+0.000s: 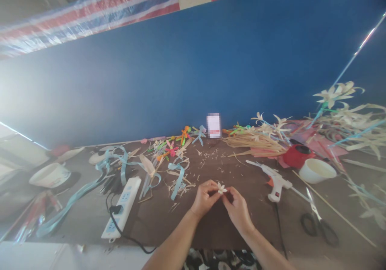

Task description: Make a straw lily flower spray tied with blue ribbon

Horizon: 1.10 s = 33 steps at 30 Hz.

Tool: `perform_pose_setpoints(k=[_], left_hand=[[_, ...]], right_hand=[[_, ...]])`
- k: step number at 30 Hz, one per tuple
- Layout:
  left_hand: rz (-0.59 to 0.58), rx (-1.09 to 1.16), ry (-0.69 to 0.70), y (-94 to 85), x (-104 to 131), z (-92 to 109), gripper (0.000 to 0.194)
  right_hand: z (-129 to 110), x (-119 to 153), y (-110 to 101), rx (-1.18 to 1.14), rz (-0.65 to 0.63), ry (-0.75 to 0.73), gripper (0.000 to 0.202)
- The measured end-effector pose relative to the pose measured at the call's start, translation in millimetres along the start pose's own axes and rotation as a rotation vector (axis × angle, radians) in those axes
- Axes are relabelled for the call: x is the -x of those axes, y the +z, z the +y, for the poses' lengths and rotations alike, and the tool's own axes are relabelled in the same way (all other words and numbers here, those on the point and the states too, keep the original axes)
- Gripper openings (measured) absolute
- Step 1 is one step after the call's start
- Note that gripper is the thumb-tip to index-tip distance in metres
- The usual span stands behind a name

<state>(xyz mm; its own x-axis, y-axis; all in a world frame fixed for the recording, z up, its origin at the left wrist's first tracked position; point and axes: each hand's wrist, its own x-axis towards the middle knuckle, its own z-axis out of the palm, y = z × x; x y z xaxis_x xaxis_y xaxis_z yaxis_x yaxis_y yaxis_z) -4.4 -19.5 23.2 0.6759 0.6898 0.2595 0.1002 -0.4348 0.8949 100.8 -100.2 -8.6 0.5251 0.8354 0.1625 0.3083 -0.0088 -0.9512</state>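
Note:
Between my hands, over the near middle of the brown table, is a small cream-white handmade flower with pointed petals. My left hand pinches it from the left side. From the right, my right hand has its fingers closed at the flower's base. The fingertips of both hands nearly meet there, and they hide the underside of the flower. A white glue gun lies to the right of my right hand, with black-handled scissors farther right.
A power strip with a plugged-in cord and light-blue ribbon lie left. Straw bundles, a red container and a white cup stand right. Colourful pipe-cleaner pieces lie along the back by a blue partition.

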Motion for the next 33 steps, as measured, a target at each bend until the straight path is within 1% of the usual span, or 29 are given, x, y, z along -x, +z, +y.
perform_pose_setpoints(k=[17,23,27,30,33], left_hand=[[-0.003,-0.045,0.087,1.2,0.8,3.8,0.018],[0.02,-0.012,0.065,1.0,2.6,4.7,0.018],[0.04,0.029,0.027,0.4,3.7,3.7,0.02],[0.025,0.033,-0.017,0.8,5.0,-1.3,0.028],[0.018,0.052,-0.045,3.0,7.6,-8.9,0.053]], right_hand=[[1.6,1.8,-0.5,0.067,0.003,-0.036,0.012],[-0.1,3.3,-0.6,0.063,-0.01,-0.022,0.013],[3.0,5.0,-0.6,0.051,-0.024,-0.001,0.012],[7.4,5.4,-1.8,0.031,-0.037,0.004,0.012],[9.9,5.5,-3.4,-0.006,-0.031,0.05,0.015]])
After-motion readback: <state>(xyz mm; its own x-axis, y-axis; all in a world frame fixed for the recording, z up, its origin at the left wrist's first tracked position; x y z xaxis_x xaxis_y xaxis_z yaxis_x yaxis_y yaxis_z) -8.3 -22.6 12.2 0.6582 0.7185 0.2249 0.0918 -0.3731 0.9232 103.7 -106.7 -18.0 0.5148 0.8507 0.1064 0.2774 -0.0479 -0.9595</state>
